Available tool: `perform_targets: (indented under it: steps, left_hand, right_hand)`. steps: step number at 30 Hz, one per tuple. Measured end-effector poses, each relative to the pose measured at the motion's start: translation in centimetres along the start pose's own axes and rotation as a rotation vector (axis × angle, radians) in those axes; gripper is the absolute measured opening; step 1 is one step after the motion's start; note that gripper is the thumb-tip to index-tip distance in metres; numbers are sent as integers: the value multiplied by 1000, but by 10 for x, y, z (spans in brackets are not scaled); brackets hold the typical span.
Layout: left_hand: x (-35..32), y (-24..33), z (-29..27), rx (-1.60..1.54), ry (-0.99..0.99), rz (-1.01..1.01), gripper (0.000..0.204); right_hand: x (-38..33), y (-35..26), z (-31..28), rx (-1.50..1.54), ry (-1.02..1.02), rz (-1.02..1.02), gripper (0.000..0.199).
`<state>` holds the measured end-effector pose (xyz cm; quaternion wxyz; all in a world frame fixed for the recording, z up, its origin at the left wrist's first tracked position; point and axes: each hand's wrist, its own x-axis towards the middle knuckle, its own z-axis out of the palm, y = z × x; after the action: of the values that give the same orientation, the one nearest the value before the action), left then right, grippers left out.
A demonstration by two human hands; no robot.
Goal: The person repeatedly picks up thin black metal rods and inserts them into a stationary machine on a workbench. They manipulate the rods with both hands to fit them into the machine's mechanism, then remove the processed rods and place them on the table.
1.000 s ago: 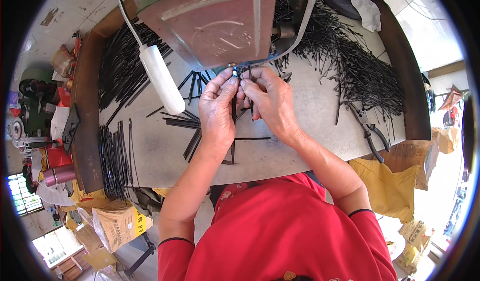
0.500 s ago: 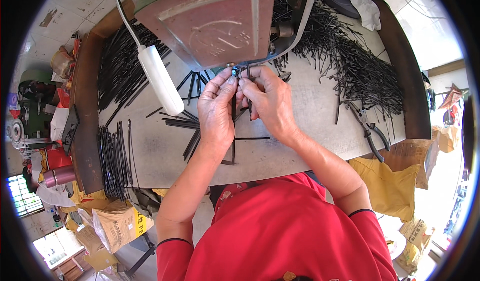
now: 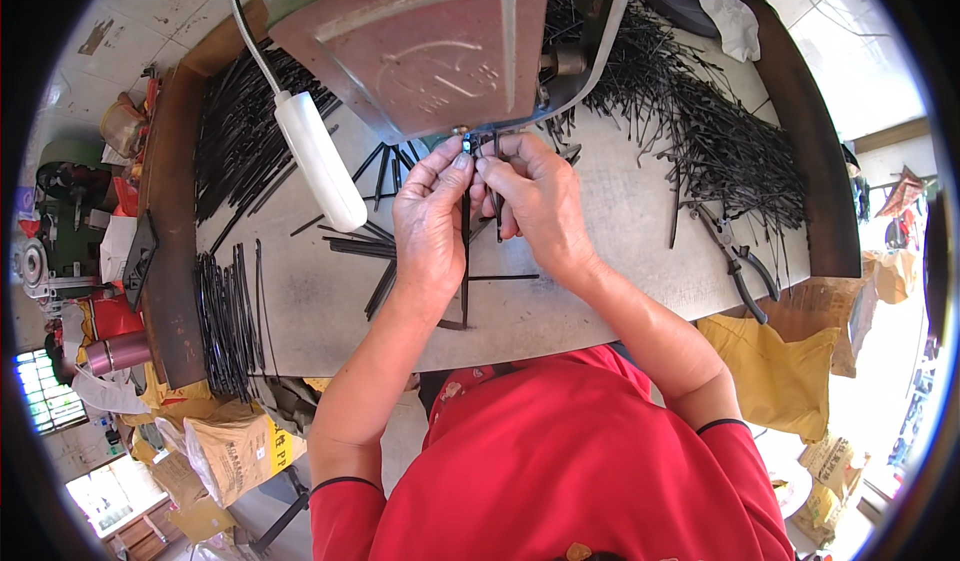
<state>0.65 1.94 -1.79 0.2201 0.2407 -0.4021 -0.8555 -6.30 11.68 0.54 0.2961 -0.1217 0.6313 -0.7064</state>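
Both left hand [image 3: 430, 229] and right hand [image 3: 543, 206] pinch black strips [image 3: 466, 226] at the machine [image 3: 420, 51], seemingly aligning them; next likely needs steadiness.

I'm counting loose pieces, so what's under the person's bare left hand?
Thin, straight black strips on the smooth grey tabletop stick out leftward from beneath the bare left hand; their covered ends, and anything else directly below, cannot be seen.
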Motion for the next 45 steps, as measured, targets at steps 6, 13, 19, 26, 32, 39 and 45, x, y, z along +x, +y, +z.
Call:
perform_targets:
  steps: [6,13,19,26,32,39,45]
  left_hand:
    - [-2,2,4,-38,-3,-37,31]
    - [-2,2,6,-62,15,-38,31]
    - [-2,2,4,-42,11,-43,30]
    - [-2,8,8,24,72,-51,27]
    - [19,39,-14,235,-115,-224,20]
    - [14,35,-9,174,-95,-238,17]
    - [18,35,-14,206,-150,-226,20]
  right_hand:
    - [-4,3,2,-77,16,-32,19]
    - [-4,3,1,-15,7,-22,20]
    - [-1,4,0,2,-1,-34,18]
    - [2,3,1,-88,32,-27,15]
    - [10,-13,-9,-300,-79,-29,16]
    - [8,-5,-7,-200,-64,-54,19]
    - [8,-6,-5,-169,-27,-5,16]
